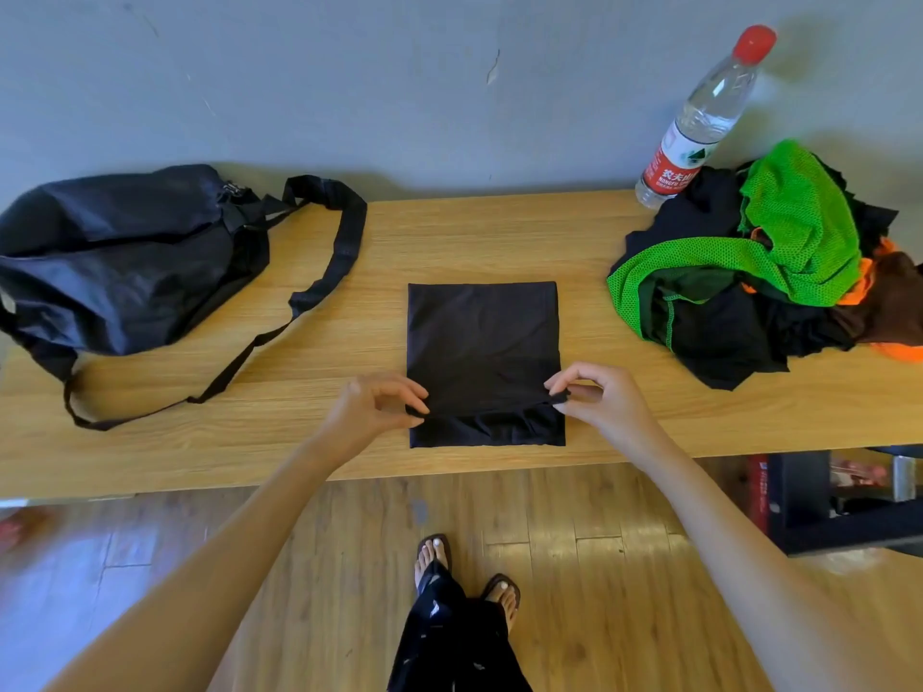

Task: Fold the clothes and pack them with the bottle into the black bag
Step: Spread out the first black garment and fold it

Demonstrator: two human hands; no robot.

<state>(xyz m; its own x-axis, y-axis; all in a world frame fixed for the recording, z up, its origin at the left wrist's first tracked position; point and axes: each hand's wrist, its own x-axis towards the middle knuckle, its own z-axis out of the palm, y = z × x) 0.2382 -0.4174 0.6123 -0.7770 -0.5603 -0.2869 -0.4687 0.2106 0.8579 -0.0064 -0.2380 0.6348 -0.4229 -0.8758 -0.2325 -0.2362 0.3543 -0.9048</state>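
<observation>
Because the black garment (483,342) lies flat in the middle of the surface (449,237) with its long axis running away from the person, the coming fold looks to depend on carrying its near edge straight toward the far one. Both hands sit at that near end, one on each side of the garment and about equally close to it. The left hand (372,409) pinches the raised fold at the garment's left edge between thumb and curled fingers; the right hand (602,394) pinches the same fold at the right edge, so a taut ridge of cloth runs between them just above the lowest strip of fabric. Well to the left of the garment lies the black bag (125,257), its strap trailing toward it. Well to the garment's right is the unfolded clothes pile (769,272), with the bottle (699,122) standing at that pile's far side
</observation>
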